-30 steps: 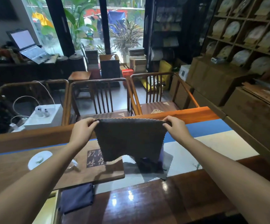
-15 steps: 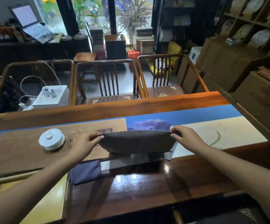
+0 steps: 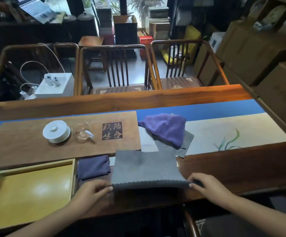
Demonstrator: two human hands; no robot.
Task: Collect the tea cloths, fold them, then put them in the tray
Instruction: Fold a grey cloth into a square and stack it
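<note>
Pinching the near corners of the grey scallop-edged tea cloth (image 3: pixel 147 168) spread flat on the dark wooden worktop (image 3: pixel 233 170), left hand (image 3: pixel 89 194) and right hand (image 3: pixel 205 187) should carry that edge squarely onto the far one, beside the yellow wooden tray (image 3: pixel 32 190).

Dim interior, main light is daylight from the windows (image 3: pixel 138 7) at the top, blown out there. Around the tray (image 3: pixel 32 190): soft white glare patch on its yellow floor, second small specular spot to its right on the glossy dark table (image 3: pixel 233 168) edge. Shelves and boxes far right of the tray sit in murky shadow, detail lost. Whole frame soft with slight motion blur. Wide-angle bend: table rail above the tray bows, chair frames lean outward at the edges
</note>
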